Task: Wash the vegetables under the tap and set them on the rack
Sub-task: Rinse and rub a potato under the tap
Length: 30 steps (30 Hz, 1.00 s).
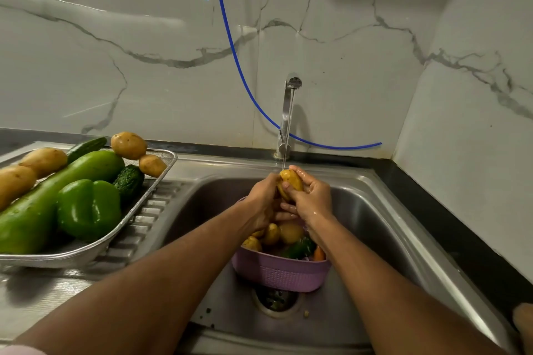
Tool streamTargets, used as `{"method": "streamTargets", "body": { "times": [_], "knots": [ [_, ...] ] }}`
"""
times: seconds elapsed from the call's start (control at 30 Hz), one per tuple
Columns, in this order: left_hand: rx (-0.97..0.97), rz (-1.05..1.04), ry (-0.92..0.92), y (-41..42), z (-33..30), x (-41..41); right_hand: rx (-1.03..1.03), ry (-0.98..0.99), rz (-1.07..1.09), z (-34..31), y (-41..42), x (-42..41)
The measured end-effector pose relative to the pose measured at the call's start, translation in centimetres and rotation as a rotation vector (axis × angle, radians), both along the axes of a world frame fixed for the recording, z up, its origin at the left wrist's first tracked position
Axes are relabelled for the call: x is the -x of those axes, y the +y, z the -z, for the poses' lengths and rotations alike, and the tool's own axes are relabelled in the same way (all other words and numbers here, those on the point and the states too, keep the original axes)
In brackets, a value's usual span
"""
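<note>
Rinsing potato (291, 183) under tap (289, 112) stream.
Left hand (264, 199) and right hand (311, 200) both grip it over purple basket (281, 272) in sink (375, 228); washed vegetables lie on rack (138, 210), left worktop.

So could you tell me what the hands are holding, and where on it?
Both hands hold one potato under the tap: the left hand wraps its left side, the right hand its right side.
</note>
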State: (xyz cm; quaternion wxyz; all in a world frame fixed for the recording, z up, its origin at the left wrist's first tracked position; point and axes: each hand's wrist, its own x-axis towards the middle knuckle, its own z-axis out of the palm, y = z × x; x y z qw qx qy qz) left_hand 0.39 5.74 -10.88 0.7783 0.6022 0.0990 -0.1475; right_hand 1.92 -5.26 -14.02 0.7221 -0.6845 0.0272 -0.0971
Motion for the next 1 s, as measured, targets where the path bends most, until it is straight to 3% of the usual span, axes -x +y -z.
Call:
{"method": "streamTargets", "body": {
  "times": [0.13,0.43,0.6,0.8,1.0],
  "knots": [
    [-0.082,-0.067,-0.014,-0.3,0.4,-0.3,0.026,0.011,0.013,-0.1,0.4,0.0],
    [-0.114,0.037,-0.048,-0.6,0.8,-0.6,-0.055,0.094,-0.005,0.0,-0.5,-0.4],
    [-0.126,-0.066,-0.02,-1.1,1.3,-1.1,-0.047,0.115,-0.042,0.1,-0.5,-0.4],
    [-0.071,-0.194,0.047,-0.6,1.8,-1.6,0.167,0.004,-0.135,0.0,-0.1,0.1],
    [-0.149,-0.015,-0.075,-0.4,2.2,-1.4,0.002,0.132,-0.052,-0.2,-0.3,0.2]
  ]
}}
